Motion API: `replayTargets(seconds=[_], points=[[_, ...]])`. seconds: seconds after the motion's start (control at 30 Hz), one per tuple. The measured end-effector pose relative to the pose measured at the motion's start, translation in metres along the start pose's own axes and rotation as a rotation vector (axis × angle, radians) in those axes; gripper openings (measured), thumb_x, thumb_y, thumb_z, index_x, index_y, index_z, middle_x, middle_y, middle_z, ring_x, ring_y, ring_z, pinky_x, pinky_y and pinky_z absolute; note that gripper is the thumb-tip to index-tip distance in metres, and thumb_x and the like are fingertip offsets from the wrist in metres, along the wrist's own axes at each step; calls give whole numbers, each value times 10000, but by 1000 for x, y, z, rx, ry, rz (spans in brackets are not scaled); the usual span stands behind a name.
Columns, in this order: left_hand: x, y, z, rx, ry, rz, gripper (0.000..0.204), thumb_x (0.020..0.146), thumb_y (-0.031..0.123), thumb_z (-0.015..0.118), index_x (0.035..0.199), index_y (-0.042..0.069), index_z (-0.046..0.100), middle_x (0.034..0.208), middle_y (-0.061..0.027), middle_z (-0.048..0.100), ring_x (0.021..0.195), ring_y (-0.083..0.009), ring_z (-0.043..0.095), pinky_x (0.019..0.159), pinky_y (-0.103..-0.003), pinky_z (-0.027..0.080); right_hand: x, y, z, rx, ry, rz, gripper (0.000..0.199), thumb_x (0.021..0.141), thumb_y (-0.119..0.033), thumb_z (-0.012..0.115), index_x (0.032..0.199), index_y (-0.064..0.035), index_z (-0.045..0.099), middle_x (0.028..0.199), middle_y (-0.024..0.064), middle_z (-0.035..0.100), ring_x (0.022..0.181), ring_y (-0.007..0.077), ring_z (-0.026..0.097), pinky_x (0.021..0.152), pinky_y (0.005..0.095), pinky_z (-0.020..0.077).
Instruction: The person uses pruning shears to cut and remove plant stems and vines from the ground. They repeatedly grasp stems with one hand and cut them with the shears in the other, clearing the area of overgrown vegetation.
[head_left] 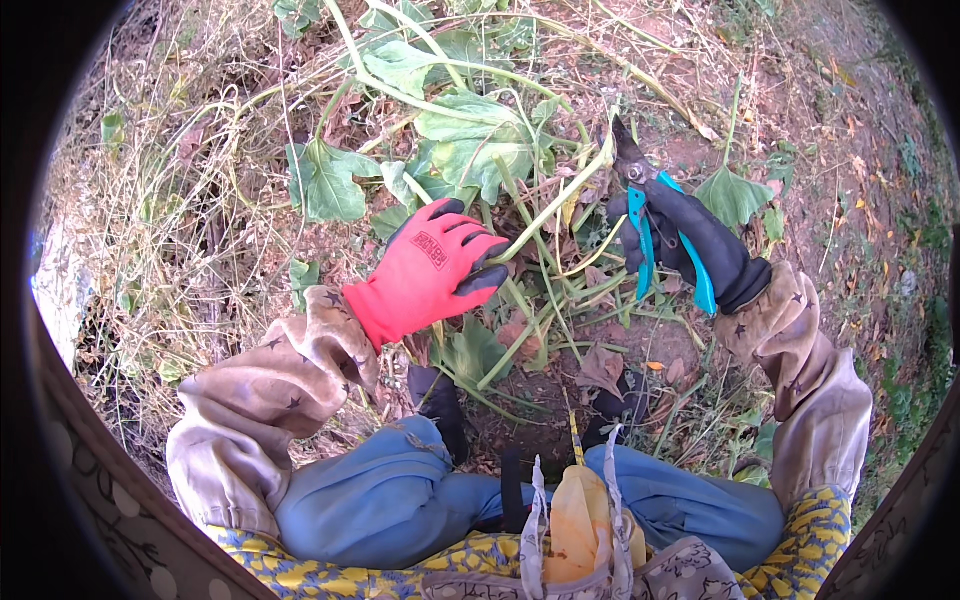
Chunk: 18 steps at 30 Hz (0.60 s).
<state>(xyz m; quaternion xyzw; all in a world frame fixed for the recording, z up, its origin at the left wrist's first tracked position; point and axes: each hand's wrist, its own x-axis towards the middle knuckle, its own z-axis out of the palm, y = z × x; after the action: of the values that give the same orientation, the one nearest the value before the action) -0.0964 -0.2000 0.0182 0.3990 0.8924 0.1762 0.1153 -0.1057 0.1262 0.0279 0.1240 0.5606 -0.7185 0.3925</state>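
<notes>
My left hand [428,268], in a red glove with black fingertips, is closed around a pale green stem [558,205]. That stem slants up and to the right, its far end close to the blades of the pruning shears [640,180]. My right hand [690,235], in a black glove, grips the shears by their teal handles, blades pointing up and away from me. Whether the blades touch the stem, I cannot tell. Large lobed green leaves [480,140] spread just beyond my left hand. A single leaf [735,197] hangs beside my right glove.
Tangled dry stalks [200,130] cover the ground at the left. Long vines [620,65] cross the far side. Brown soil with dry litter [830,190] lies at the right. My blue-trousered knees [375,490] are near, with a yellow-orange object [580,525] between grey straps at my lap.
</notes>
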Motion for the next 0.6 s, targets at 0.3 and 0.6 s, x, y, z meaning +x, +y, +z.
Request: replayTargets(seconds=[0.3,0.6], points=[[6,-5,-5,-575,65,-381,292,846,136,677,1119,35,655,987,-103,664,913,-240,622,857,-349,479,-3,25,-18,-433,-176,-125,536,1021,-496,437,1263,-25,522,987,51,604,904,140,594,820,315,489],[16,20,-16,-402,17,-116,402,817,144,713,1202,72,622,1060,-121,670,1011,-334,624,900,-417,485,1,12,8,-513,-177,-180,399,1026,-428,482,1021,-42,583,807,17,578,723,103,562,665,283,469]])
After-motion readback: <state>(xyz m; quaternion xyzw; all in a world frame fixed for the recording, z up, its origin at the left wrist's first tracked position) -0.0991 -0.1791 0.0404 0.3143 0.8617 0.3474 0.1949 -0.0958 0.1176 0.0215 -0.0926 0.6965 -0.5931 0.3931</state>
